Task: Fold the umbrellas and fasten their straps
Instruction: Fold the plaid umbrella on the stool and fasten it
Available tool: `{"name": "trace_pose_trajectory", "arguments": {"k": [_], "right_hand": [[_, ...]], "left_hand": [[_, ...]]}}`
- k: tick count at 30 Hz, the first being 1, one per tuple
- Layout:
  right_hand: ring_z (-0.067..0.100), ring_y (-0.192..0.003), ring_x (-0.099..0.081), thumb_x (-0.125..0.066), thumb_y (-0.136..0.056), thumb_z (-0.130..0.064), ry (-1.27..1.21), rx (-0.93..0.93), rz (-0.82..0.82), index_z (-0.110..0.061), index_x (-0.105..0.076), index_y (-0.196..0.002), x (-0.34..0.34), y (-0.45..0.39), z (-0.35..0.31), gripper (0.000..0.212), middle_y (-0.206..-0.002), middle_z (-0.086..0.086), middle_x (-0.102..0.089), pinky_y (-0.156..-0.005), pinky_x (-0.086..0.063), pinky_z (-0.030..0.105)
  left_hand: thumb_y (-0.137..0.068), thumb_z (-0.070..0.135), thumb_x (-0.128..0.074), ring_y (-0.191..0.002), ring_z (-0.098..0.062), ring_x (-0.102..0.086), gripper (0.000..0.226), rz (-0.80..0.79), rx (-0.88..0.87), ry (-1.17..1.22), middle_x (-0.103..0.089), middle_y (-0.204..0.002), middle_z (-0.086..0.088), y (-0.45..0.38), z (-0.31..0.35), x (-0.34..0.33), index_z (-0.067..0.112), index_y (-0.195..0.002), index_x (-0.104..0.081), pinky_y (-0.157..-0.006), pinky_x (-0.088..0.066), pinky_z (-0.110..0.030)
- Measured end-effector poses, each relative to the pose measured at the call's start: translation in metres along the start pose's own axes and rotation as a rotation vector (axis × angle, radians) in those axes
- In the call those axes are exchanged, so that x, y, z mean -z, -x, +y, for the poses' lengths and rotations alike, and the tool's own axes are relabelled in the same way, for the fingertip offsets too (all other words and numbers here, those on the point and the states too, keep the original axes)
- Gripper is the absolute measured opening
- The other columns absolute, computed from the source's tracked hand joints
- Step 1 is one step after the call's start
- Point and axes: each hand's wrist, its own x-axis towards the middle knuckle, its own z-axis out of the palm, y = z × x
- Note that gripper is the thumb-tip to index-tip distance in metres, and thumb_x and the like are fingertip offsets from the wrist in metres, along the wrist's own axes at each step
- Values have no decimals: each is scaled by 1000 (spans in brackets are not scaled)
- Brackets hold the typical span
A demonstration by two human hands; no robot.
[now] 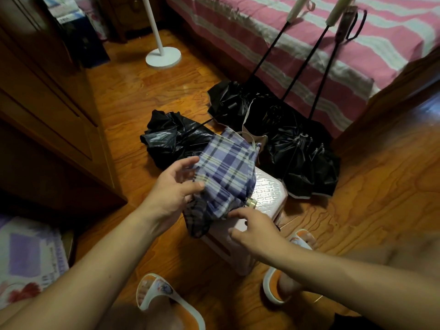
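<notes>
Plaid umbrella (226, 172) lies collapsed on pink stool (269, 194), canopy loose, strap not seen fastened. Left hand (173, 189) fingers spread against the fabric; right hand (252, 227) fingers half-curled, empty, beside its lower end. Beyond the fingertips, black umbrellas (297, 148) remain unfolded, shafts extended. Judged early stage.

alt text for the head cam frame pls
Two bare hands, left hand and right hand, gather a blue plaid fabric umbrella on a pale pink plastic stool. Behind it, black collapsed umbrellas lie unfolded on the wooden floor, shafts leaning on a pink striped bed.
</notes>
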Motion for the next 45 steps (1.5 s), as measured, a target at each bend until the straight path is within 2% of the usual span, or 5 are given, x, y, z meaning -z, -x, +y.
{"name": "trace_pose_trajectory", "arguments": {"k": [17, 25, 31, 39, 45], "right_hand": [[-7, -87, -65, -72, -93, -12, -582, 35, 316, -33, -72, -87, 8, -12, -23, 22, -90, -16, -72, -76, -49, 9], [16, -92, -71, -71, -94, -17, -723, -54, 403, -28, -76, -85, 16, -14, -19, 16, -87, -5, -75, -87, -60, 44], [15, -95, -68, -69, -95, -15, -750, -25, 378, -23, -65, -102, 13, -7, -18, 11, -95, 0, -71, -84, -59, 34], [-6, -109, -59, -74, -92, -33, -256, 209, 362, -37, -42, -150, 13, 4, -22, 67, -112, -22, -62, -93, -45, 9], [11, -95, -63, -79, -88, -25, -62, 290, 588, -21, -73, -118, 24, -18, -20, 31, -101, -7, -72, -85, -56, 35]], "left_hand": [[-92, 11, -71, -118, -4, -51, 73, 23, -291, -782, -48, -133, 13, 3, 3, -3, 40, -151, -38, -97, -49, -29], [-98, 2, -62, -75, -9, -67, 33, 188, -265, -301, -63, -80, 2, 1, 13, 11, 27, -119, -64, -62, -50, -16], [-99, 12, -64, -84, 6, -62, 33, 51, -306, -391, -62, -103, 5, 3, 15, 11, 37, -120, -67, -69, -51, -13], [-96, 7, -67, -99, -9, -70, 24, 48, -352, -325, -75, -103, 5, 1, 19, 12, 27, -107, -75, -77, -54, -22], [-96, -2, -63, -105, -8, -68, 35, 70, -353, -306, -74, -108, 9, -2, 21, 12, 28, -111, -73, -82, -54, -24]]}}
